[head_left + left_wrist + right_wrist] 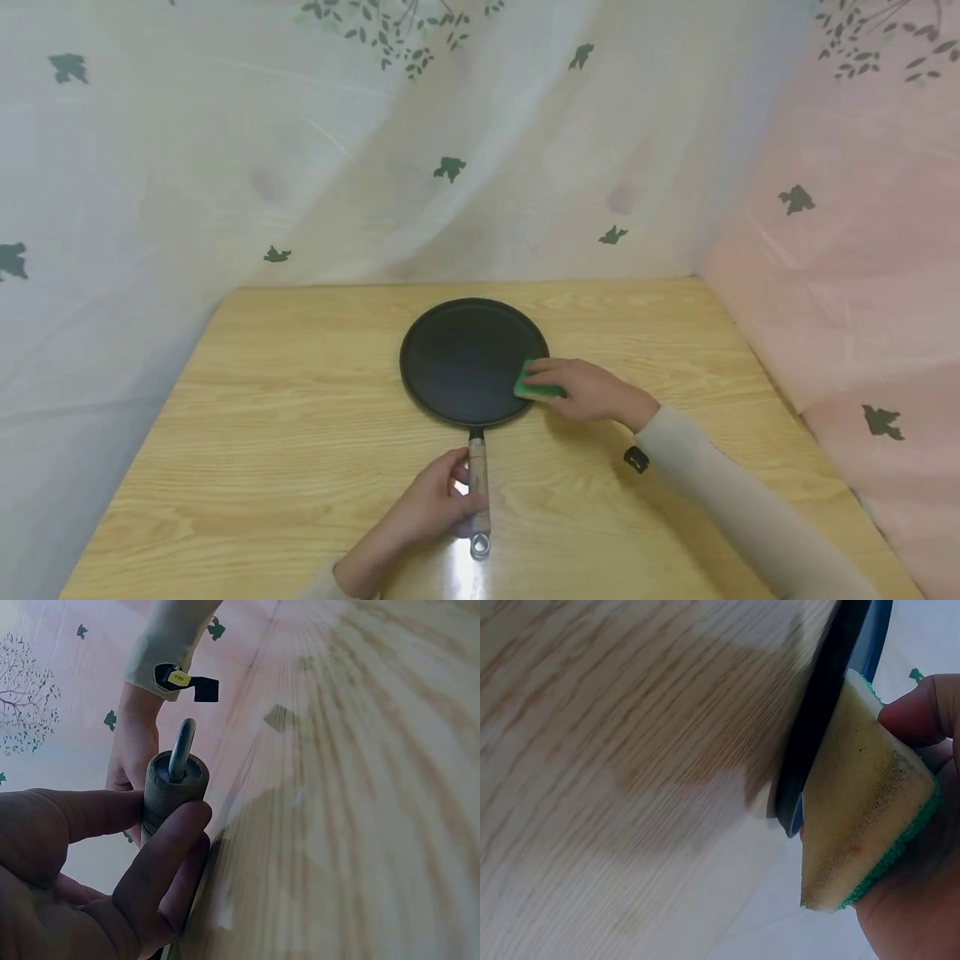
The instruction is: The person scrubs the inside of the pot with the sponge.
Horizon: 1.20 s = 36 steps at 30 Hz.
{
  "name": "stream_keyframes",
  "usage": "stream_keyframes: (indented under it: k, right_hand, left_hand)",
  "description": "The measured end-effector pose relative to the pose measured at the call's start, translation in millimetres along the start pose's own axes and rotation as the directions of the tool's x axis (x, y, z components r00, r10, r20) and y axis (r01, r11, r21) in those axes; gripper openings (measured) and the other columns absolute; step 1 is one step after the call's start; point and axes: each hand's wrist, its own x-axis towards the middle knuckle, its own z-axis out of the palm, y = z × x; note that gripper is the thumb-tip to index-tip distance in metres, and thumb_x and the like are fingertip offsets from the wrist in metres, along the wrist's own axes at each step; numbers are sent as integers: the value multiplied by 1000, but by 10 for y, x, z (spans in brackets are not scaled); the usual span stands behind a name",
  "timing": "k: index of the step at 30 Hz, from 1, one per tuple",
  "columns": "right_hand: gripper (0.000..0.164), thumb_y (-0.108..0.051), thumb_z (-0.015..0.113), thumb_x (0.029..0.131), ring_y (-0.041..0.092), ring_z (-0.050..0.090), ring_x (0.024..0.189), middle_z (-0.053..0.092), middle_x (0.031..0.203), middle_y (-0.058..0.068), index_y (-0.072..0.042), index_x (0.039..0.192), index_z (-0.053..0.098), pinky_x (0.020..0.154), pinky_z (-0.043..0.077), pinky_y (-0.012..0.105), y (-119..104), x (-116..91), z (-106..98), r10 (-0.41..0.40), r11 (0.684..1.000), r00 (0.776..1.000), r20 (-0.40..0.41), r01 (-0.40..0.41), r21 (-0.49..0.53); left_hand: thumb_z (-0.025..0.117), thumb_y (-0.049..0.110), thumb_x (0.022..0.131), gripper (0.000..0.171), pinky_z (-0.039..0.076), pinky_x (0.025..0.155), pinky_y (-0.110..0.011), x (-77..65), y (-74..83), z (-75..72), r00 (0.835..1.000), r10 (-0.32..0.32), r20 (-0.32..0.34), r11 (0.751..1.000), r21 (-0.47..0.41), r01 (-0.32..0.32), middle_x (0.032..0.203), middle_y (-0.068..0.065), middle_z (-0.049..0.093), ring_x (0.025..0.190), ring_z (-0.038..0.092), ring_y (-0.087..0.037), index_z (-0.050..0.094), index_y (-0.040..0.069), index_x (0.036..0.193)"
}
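Note:
A round black frying pan (468, 358) lies on the wooden table with its handle toward me. My left hand (438, 504) grips the wood-look handle (478, 475), thumb and fingers on either side of it. A metal hanging loop (182, 750) ends the handle in the left wrist view. With my right hand (592, 390) I hold a green and yellow sponge (538, 385) against the pan's right edge. The right wrist view shows the sponge's yellow side (855, 795), stained dark in places, next to the pan's rim (821, 712); my thumb lies on the sponge.
The light wooden table (300, 417) extends around the pan on all sides. Pale cloth sheets (337, 167) with green bird and leaf prints stand behind and beside it. A dark wrist strap piece (636, 459) hangs at the right sleeve.

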Motion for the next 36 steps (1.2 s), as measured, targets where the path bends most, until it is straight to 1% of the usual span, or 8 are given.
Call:
stream_keyframes:
  k: [5, 9, 15, 19, 24, 27, 32, 36]
  right_hand:
    - [48, -7, 57, 96, 42, 49, 144, 51, 156, 21, -1, 143, 64, 120, 45, 60, -55, 7, -14, -14, 1000, 1000, -7, 14, 18]
    - [48, -9, 57, 95, 43, 51, 141, 53, 154, 21, -3, 142, 65, 117, 48, 60, -85, 6, 4, -20, 1000, 1000, -19, 20, 20]
    - [53, -9, 61, 90, 43, 54, 139, 54, 155, 19, -6, 143, 66, 108, 55, 56, -115, 5, 62, -4, 1000, 1000, -27, 5, 16]
    - [53, -10, 62, 88, 43, 56, 136, 55, 153, 19, -6, 141, 67, 104, 57, 54, -149, 4, 80, -22, 1000, 999, -38, 23, 15]
    - [51, -8, 59, 88, 40, 57, 136, 59, 150, 18, -8, 138, 69, 101, 59, 50, -160, 8, 91, -43, 999, 998, -42, 44, 25]
    - [50, -8, 57, 89, 39, 56, 138, 61, 148, 16, -9, 137, 71, 102, 59, 51, -168, 16, 91, -50, 998, 998, -32, 52, 44]
    - [47, -7, 56, 90, 39, 56, 138, 64, 145, 13, -10, 134, 72, 110, 55, 57, -191, 31, 104, -64, 994, 998, -21, 66, 83]
    - [45, -5, 56, 92, 38, 57, 137, 64, 144, 14, -9, 133, 73, 114, 52, 58, -222, 47, 129, -96, 989, 995, -22, 98, 113]
  left_hand:
    - [78, 2, 89, 83, 68, 59, -31, 7, 13, -17, 1000, 0, -3, 1000, 14, 0, 110, -15, 61, 74, 65, -16, 31, -18, 154]
    - [78, 1, 88, 82, 68, 59, -31, 18, 11, -29, 1000, 9, 0, 1000, 17, -9, 109, -15, 61, 74, 65, -16, 31, -18, 153]
    - [78, 3, 90, 83, 68, 62, -30, 19, 18, -47, 1000, -6, 16, 1000, 30, 5, 110, -15, 60, 76, 66, -17, 31, -17, 155]
    - [78, 3, 90, 83, 67, 62, -28, 18, 23, -53, 1000, 3, 18, 999, 33, -3, 109, -15, 61, 76, 66, -16, 31, -18, 154]
    - [78, 0, 88, 83, 66, 60, -27, 26, 13, -48, 1000, 18, 17, 1000, 18, -19, 107, -14, 62, 74, 65, -16, 30, -20, 153]
    - [78, 1, 88, 84, 66, 60, -27, 29, 10, -47, 1000, 11, 18, 1000, 20, -12, 107, -14, 62, 75, 65, -16, 30, -20, 154]
    - [78, 1, 90, 85, 67, 60, -28, 24, 10, -54, 1000, -4, 26, 1000, 8, 4, 110, -14, 62, 76, 66, -17, 27, -20, 155]
    - [77, 1, 90, 90, 68, 61, -30, 18, 6, -51, 999, -19, 28, 1000, 0, 19, 111, -15, 61, 75, 66, -17, 20, -21, 156]
